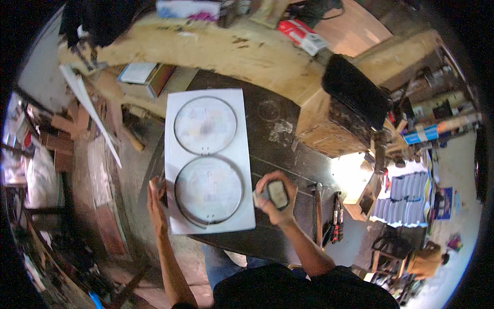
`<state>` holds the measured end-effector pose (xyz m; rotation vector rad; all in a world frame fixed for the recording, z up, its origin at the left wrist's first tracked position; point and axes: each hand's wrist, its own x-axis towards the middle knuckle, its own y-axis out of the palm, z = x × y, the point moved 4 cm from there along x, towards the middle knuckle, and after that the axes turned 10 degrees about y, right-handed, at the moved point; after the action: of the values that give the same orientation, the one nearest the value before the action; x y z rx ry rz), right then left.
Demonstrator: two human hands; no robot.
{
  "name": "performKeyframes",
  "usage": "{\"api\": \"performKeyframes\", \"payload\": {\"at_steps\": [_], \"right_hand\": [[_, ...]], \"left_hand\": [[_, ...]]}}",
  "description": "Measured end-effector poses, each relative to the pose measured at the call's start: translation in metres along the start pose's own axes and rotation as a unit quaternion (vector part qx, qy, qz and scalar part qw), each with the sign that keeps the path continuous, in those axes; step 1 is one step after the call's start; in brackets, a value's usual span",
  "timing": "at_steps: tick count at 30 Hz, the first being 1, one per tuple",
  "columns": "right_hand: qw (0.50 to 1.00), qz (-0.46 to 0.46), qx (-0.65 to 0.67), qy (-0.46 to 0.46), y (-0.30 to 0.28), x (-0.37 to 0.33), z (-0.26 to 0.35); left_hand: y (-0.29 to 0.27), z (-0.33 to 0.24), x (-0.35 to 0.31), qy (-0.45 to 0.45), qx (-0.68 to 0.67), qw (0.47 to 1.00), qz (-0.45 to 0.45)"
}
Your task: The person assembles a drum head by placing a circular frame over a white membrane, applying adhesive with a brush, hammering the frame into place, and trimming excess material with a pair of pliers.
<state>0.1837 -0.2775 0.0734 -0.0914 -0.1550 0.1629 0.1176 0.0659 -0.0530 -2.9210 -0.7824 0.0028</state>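
2 hands work at a white sheet (208,159) that lies flat on the dark surface (280,154), its long side running away from the person. 2 dark rings (208,189) rest on the sheet, 1 nearer the person and 1 farther (205,125); the 2 rings almost touch at the sheet's middle.

Left hand (156,198): laid at the sheet's left edge, level with the nearer ring, fingers extended against the edge. Grip reads as loose; whether it pinches the sheet cannot be told.

Right hand (275,198): just beside the sheet's right edge, fingers curled around a small dark rounded object (278,193) with a pale face. Grip is clamped on that object. What the object is cannot be told from this view.

Right of the right hand, on the same surface: a hammer (318,206) with its handle pointing toward the person, then a pair of pliers (336,224) with red and black handles, near the surface's right edge.

Beyond the sheet: a wooden block (329,129) carrying a black pad (355,90) at the far right corner, and a long pale dusty wooden bench (206,46) across the back.
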Motion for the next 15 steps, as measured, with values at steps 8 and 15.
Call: {"api": "performKeyframes", "payload": {"at_steps": [8, 15], "right_hand": [[0.965, 0.141, 0.104, 0.193, 0.087, -0.078, 0.025], [0.979, 0.153, 0.023, 0.133, 0.063, -0.012, 0.066]], "left_hand": [[0.022, -0.024, 0.086, -0.025, 0.014, 0.953, 0.301], [-0.031, -0.097, 0.028, 0.080, 0.156, 0.984, -0.019]]}}
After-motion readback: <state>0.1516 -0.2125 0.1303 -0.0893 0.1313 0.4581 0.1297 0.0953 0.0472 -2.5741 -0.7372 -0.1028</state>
